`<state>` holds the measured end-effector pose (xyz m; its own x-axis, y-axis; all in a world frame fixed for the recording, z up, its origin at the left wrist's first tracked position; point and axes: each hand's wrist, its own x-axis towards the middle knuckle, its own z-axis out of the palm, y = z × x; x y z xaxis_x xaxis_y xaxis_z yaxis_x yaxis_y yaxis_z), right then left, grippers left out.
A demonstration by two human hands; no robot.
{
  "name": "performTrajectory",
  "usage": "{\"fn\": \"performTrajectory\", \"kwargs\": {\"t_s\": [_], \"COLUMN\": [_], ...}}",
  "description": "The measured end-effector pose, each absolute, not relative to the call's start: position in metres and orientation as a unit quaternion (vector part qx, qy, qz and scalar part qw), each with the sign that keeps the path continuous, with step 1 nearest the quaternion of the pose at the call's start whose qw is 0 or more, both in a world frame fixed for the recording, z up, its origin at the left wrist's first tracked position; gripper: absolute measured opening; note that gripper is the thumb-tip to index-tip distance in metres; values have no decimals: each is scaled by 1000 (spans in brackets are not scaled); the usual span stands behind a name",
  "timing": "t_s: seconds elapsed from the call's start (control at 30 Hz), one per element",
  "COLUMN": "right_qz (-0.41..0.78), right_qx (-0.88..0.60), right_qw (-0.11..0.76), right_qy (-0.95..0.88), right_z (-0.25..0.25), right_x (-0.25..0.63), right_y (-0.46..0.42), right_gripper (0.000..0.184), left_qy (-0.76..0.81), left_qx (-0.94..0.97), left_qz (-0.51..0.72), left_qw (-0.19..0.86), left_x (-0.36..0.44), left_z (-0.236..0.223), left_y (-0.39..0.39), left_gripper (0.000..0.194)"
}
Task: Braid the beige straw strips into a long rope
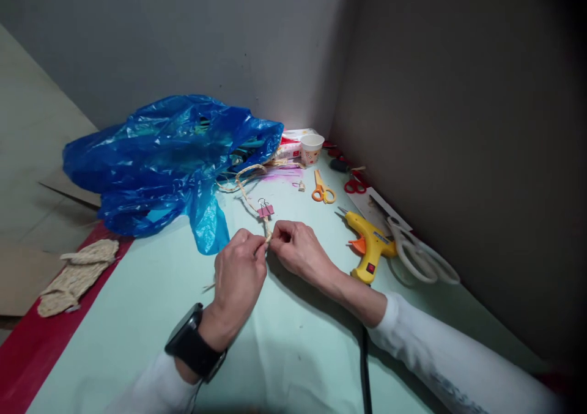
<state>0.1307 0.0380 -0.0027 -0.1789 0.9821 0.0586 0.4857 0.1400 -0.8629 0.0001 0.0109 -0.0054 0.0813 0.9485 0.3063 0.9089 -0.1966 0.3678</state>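
Note:
In the middle of the table, my left hand (241,270) and my right hand (296,249) meet at the near end of a pale straw braid (268,227). The fingers of both hands are pinched together on it. Just beyond my fingertips a pink binder clip (265,210) grips the braid. From there the braided cord (245,192) curves away toward a blue plastic bag. A loose strand end pokes out to the left of my left hand. My fingers hide the braid's very tip.
The blue plastic bag (151,151) fills the back left, with a woven straw slipper (80,276) nearer at the left edge. On the right lie a yellow glue gun (372,243) with its black cable, large white-handled scissors (419,255) and orange scissors (323,189). A paper cup (312,151) stands behind.

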Motion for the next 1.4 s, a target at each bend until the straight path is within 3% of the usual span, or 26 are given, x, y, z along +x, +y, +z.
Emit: {"fn": "performTrajectory", "kwargs": {"t_s": [0.2,0.37,0.67,1.07,1.3,1.4], "right_qz": [416,411,438,499,556,568], "right_qx": [-538,-541,-527,-509,-490,-480], "right_qw": [334,346,353,370,388,396], "right_qy": [-653,-647,-637,-596,-548,-539], "right_z": [-9,-8,-11,-11,-13,-15], "right_x": [127,124,127,131,130,130], "right_y": [41,40,38,35,37,38], "right_gripper": [11,11,10,12,12,9], "left_qy": [615,612,557,518,513,525], "left_qx": [770,773,785,807,819,827], "left_qz": [160,165,245,187,126,111], "left_qw": [-55,-19,-116,-213,-224,-169], "left_x": [0,-2,1,-2,8,10], "left_z": [-7,-1,-12,-12,-17,-11], "left_y": [1,-5,-14,-27,-25,-26], "left_gripper": [26,27,23,21,27,30]}}
